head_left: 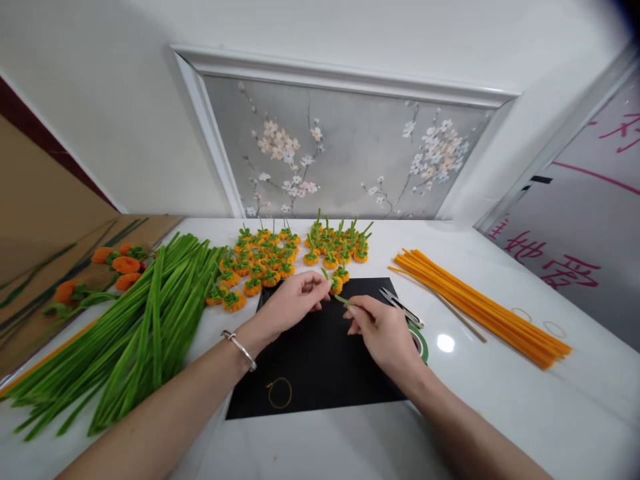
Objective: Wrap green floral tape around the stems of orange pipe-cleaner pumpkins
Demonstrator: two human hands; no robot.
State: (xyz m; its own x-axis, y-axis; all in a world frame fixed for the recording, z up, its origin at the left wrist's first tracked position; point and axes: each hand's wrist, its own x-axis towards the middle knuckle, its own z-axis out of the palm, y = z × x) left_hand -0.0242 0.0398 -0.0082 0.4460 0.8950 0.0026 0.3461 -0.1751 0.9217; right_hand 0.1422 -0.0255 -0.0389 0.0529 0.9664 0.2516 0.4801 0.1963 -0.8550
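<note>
A thick bundle of green chenille stems [155, 320] lies left of the black mat [320, 360], where the left hand [300, 297], fingertips nearly closed, pinches a small orange chenille pumpkin [336, 286] above the mat's far part. Beside it, the right hand [383, 327] pinches a short green stem [343, 301] between thumb and forefinger, left of the scissors [403, 308] and the orange chenille stems [480, 307].

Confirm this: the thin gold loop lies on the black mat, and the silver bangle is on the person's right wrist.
Wrong wrist: the head view shows the silver bangle on the left wrist. The thin gold loop does lie on the black mat.
</note>
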